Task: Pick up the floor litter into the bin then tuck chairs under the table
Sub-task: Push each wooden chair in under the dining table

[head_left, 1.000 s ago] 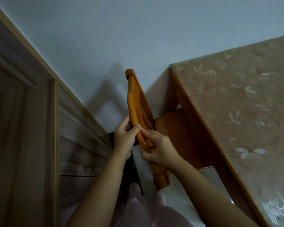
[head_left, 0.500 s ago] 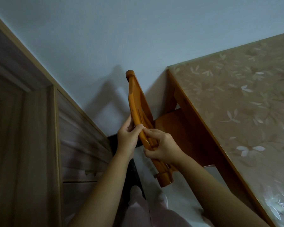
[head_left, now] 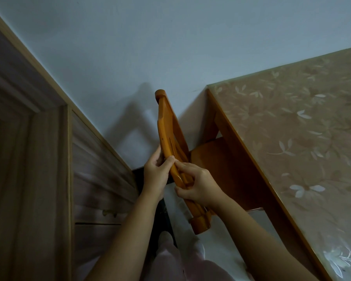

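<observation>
Both hands were clamped on the backrest rail of the wooden chair (head_left: 166,128), close together. The left hand (head_left: 155,174) curled round it from the cabinet side, and the right hand (head_left: 198,186) gripped it from the table side. The chair's seat (head_left: 211,157) sat partly beneath the edge of the flower-patterned tabletop (head_left: 292,138), near the pale wall (head_left: 170,47). A wooden cabinet (head_left: 95,159) stood to the left.

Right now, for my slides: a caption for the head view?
Left hand and right hand grip the orange wooden chair, seat partly under the floral-topped table.
</observation>
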`<action>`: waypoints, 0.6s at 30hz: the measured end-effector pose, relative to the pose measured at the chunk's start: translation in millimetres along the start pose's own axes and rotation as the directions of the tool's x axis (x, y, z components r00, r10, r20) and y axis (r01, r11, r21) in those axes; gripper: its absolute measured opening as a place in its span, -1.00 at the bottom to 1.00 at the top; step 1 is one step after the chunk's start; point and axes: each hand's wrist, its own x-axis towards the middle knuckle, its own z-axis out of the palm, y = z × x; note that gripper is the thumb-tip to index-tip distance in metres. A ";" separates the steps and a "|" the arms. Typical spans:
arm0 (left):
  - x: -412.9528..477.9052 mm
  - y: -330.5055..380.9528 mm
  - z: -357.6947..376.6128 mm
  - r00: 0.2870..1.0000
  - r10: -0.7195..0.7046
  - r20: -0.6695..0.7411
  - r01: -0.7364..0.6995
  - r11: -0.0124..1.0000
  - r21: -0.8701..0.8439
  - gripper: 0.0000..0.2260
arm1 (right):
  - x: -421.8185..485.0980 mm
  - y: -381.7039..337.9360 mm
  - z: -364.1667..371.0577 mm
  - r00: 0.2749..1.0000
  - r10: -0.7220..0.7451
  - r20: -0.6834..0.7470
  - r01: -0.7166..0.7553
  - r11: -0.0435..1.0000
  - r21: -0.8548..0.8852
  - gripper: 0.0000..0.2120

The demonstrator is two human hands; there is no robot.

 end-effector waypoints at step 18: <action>-41.1 0.5 -7.9 0.957 0.291 -0.010 -0.214 0.724 0.656 -0.57 | -9.7 -21.4 -7.2 1.000 -0.007 0.001 0.007 0.951 -0.308 -0.45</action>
